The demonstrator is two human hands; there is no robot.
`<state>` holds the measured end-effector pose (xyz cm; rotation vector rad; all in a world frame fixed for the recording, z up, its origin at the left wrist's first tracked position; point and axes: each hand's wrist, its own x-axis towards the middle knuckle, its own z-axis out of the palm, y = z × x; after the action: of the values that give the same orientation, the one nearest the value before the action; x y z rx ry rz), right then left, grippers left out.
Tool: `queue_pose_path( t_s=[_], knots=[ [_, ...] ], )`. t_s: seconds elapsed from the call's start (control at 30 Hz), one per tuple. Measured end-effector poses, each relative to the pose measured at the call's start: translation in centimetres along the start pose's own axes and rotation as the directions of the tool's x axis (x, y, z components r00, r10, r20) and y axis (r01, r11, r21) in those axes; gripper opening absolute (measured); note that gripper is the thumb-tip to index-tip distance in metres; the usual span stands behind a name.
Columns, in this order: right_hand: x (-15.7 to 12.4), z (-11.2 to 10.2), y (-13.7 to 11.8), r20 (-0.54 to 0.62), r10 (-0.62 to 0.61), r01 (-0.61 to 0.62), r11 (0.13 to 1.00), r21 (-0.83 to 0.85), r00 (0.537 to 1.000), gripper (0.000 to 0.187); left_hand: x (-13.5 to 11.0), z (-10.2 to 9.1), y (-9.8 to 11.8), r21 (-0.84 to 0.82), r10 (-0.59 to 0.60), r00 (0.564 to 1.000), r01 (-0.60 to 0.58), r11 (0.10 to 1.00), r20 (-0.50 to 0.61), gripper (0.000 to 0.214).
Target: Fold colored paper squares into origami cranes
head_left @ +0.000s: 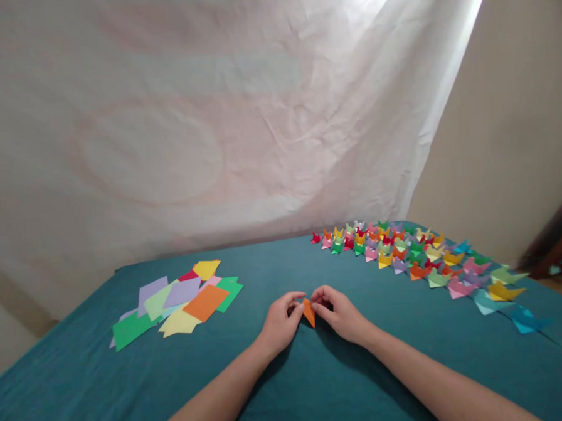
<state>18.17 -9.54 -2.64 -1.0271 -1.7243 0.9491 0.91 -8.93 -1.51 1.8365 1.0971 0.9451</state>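
Between my two hands is a small piece of folded orange paper [309, 313], narrow and pointed at the end nearest me. My left hand [283, 320] pinches its left side with thumb and fingers. On the other side, my right hand [339, 313] grips the paper's right edge in the same way. Both hands are low over the teal-covered table [290, 386], around its middle. The fingers partly cover the upper part of the paper, so its full shape is hidden.
Loose coloured paper sheets [205, 303] lie in an overlapping pile on the left. Rows of small folded paper birds [434, 253] in many colours stand along the right and back right. A pale hanging cloth [239, 125] closes off the table's far edge.
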Motion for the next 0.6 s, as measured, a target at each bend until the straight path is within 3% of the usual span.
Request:
queue_pose_path(
  t_s=[0.3, 0.47, 0.6],
  knots=[
    [0.26, -0.22, 0.21, -0.073, 0.015, -0.016, 1.000, -0.023, 0.997, 0.014, 1.07, 0.20, -0.09, -0.042, 0.019, 1.000, -0.020, 0.999, -0.014, 0.027],
    [0.15, 0.00, 0.01, -0.039, 0.023, -0.024, 0.999, -0.021, 0.999, 0.015, 0.76, -0.07, 0.12, -0.023, 0.013, 0.998, -0.015, 1.000, -0.068, 0.027],
    [-0.16, 0.41, -0.40, -0.003, -0.011, 0.011, 0.976, -0.215, 1.000, 0.028, 0.93, -0.03, -0.18, -0.046, -0.002, 0.994, -0.003, 0.999, -0.114, 0.027]
  ],
)
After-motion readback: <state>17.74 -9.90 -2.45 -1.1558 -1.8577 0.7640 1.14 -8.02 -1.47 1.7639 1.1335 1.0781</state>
